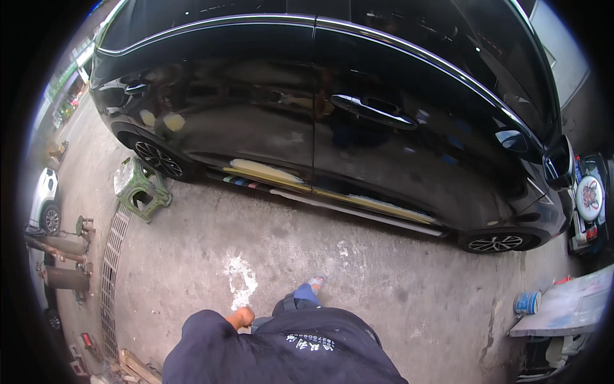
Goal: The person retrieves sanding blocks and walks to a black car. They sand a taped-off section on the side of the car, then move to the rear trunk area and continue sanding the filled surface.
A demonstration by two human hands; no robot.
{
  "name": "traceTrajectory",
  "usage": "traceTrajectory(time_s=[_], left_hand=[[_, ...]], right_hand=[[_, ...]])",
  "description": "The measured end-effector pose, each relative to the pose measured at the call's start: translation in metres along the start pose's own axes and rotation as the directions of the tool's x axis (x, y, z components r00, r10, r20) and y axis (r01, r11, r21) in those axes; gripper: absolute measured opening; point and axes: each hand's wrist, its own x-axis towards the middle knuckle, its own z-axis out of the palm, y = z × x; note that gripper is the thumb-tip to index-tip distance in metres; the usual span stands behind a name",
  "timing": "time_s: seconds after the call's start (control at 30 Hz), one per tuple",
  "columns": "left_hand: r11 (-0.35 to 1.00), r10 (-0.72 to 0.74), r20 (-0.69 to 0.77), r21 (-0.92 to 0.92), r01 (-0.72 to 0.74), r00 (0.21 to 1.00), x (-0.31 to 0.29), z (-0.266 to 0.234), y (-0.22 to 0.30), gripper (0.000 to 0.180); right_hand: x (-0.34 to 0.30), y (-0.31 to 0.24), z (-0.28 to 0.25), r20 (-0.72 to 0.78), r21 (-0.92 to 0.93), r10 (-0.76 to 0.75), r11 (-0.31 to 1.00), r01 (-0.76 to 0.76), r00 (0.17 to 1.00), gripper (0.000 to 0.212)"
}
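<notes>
I stand on a concrete floor facing the side of a black car (358, 147). My left hand (241, 317) pokes out of a dark sleeve close to my body, fingers curled, with nothing visible in it. It hangs above a white stain (240, 281) on the floor, well short of the car. My right hand is hidden by my dark shirt. One shoe (316, 280) points toward the car. Pale filler patches (265, 171) run along the lower doors and the sill. The front door handle (374, 112) is above them.
A green plastic stool (137, 189) stands by the car's rear wheel (158, 159). A drain grate (114, 256) runs down the left, with rusty cylinders (64, 246) and a white car (45, 198) beyond. At the right, a small tin (527, 302) sits beside a grey board (569, 307).
</notes>
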Motion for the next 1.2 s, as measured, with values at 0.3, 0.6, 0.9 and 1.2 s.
traceTrajectory(time_s=[0.3,0.6,0.9,1.2], left_hand=[[0.572,-0.403,0.008,-0.778,0.259,0.915,-0.059,0.106,0.044,0.031],[0.731,-0.519,-0.315,-0.646,0.221,0.795,-0.084,0.1,0.061,0.034],[-0.288,0.159,-0.604,-0.785,-0.548,0.781,-0.215,-0.11,0.223,0.045],[-0.616,-0.166,-0.75,-0.428,-0.661,0.641,-0.262,-0.048,0.129,0.032]], right_hand=[[0.005,-0.015,-0.045,0.123,0.104,-0.245,0.967,0.233,0.962,0.081],[0.001,-0.105,0.07,0.415,0.298,-0.499,0.865,0.405,0.761,0.072],[-0.233,-0.213,0.182,0.818,0.504,-0.569,0.781,0.369,0.087,0.075],[-0.338,-0.181,0.25,0.857,0.48,-0.511,0.744,0.464,-0.066,0.062]])
